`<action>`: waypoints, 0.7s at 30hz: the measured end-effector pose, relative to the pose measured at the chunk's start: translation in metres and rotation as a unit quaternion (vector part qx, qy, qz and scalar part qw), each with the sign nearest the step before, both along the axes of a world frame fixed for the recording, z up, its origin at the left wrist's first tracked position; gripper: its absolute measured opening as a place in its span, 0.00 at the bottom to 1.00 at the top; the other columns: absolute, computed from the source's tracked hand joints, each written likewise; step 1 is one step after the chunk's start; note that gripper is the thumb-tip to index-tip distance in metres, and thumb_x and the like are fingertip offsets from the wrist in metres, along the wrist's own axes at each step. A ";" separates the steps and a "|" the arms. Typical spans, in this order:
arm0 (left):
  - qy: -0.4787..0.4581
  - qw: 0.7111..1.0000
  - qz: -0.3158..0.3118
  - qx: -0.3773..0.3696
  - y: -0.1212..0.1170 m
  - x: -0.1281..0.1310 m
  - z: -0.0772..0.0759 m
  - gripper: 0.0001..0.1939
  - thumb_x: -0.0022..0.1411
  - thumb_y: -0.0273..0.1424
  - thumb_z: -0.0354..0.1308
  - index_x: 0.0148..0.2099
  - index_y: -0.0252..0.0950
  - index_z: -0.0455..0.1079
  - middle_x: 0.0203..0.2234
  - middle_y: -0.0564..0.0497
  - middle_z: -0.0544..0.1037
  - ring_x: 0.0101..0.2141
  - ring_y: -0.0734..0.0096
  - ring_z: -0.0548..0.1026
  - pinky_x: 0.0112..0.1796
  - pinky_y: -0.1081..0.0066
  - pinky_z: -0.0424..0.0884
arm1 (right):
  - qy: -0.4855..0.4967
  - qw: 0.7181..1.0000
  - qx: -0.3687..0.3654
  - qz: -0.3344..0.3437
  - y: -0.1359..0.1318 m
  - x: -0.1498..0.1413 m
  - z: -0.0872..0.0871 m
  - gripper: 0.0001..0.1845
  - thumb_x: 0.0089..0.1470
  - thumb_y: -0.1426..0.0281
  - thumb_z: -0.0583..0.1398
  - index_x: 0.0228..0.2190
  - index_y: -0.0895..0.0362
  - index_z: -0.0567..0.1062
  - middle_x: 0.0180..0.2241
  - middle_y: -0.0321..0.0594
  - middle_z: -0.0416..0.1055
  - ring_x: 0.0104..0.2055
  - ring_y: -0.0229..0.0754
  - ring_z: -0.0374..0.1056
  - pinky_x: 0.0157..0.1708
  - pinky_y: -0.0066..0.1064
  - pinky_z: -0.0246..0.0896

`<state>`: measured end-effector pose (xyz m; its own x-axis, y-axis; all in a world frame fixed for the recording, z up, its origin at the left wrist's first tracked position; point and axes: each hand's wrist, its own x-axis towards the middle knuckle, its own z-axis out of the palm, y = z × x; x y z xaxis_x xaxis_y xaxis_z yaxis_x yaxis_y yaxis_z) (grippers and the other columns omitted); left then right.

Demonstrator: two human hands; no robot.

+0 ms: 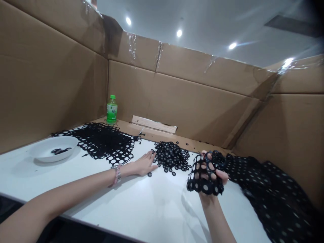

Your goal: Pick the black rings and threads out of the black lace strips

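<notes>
Left hand (144, 164), palm down, fingers outstretched on white tabletop (152, 209), at left edge of a heap of small black rings (172, 155), right hand (210, 173), holding a black hole-punched sheet (198, 186) (fingers show through openings), black perforated netting (106, 140) far left.

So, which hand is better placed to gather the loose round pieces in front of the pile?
Probably the left hand: it lies open at the edge of the black pile, near a loose round piece. The right hand holds a perforated black sheet.
</notes>
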<state>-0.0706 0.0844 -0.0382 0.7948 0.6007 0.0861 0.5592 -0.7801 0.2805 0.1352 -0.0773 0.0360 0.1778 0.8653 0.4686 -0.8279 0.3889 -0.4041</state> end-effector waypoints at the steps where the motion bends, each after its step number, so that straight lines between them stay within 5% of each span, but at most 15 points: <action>1: -0.006 1.000 0.002 -0.010 0.001 0.002 0.005 0.36 0.63 0.47 0.35 0.63 0.24 0.41 0.61 0.34 0.42 0.61 0.52 0.41 0.57 0.59 0.44 | 0.007 1.000 0.004 0.002 0.000 0.001 0.000 0.19 0.38 0.74 0.60 0.37 0.52 0.67 0.17 0.24 0.62 0.16 0.24 0.61 0.17 0.11 0.59; 5: 0.002 1.000 0.004 -0.029 -0.002 -0.015 0.018 0.44 0.58 0.53 0.38 0.64 0.24 0.35 0.61 0.35 0.35 0.61 0.52 0.37 0.57 0.59 0.42 | 0.040 0.999 0.003 -0.013 0.000 0.002 0.000 0.16 0.39 0.75 0.59 0.35 0.52 0.68 0.19 0.26 0.63 0.16 0.25 0.61 0.16 0.12 0.60; 10: 0.059 0.997 -0.032 -0.030 -0.005 -0.034 0.005 0.52 0.50 0.58 0.44 0.64 0.27 0.31 0.61 0.37 0.33 0.61 0.51 0.36 0.57 0.59 0.41 | 0.037 0.999 0.009 0.008 -0.001 0.001 0.001 0.16 0.39 0.75 0.59 0.35 0.50 0.69 0.19 0.25 0.63 0.17 0.24 0.62 0.17 0.11 0.59; 15: 0.030 0.999 0.012 -0.012 0.013 -0.003 -0.007 0.47 0.56 0.56 0.35 0.64 0.24 0.32 0.62 0.36 0.32 0.61 0.53 0.33 0.57 0.57 0.38 | 0.028 0.999 0.023 0.026 0.003 -0.001 0.000 0.18 0.40 0.75 0.58 0.37 0.50 0.68 0.22 0.26 0.65 0.17 0.23 0.61 0.17 0.11 0.60; 18: 0.000 1.000 0.018 -0.024 0.017 0.015 0.000 0.47 0.56 0.55 0.36 0.64 0.23 0.32 0.62 0.36 0.31 0.61 0.53 0.32 0.57 0.57 0.38 | 0.018 0.998 0.037 0.043 0.006 -0.001 -0.003 0.19 0.41 0.75 0.58 0.39 0.51 0.68 0.20 0.26 0.65 0.17 0.24 0.63 0.18 0.12 0.61; 21: -0.126 0.990 0.010 -0.061 -0.002 0.023 0.013 0.46 0.56 0.54 0.42 0.64 0.25 0.35 0.62 0.36 0.37 0.61 0.54 0.37 0.57 0.58 0.39 | 0.022 0.997 0.037 0.068 0.007 -0.001 -0.007 0.20 0.41 0.74 0.58 0.40 0.52 0.68 0.19 0.26 0.65 0.18 0.25 0.63 0.18 0.11 0.61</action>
<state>-0.0476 0.0829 -0.0255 0.7451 0.6343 0.2062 0.4739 -0.7211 0.5054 0.1338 -0.0702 0.0288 0.0831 0.8462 0.5264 -0.8916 0.2991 -0.3399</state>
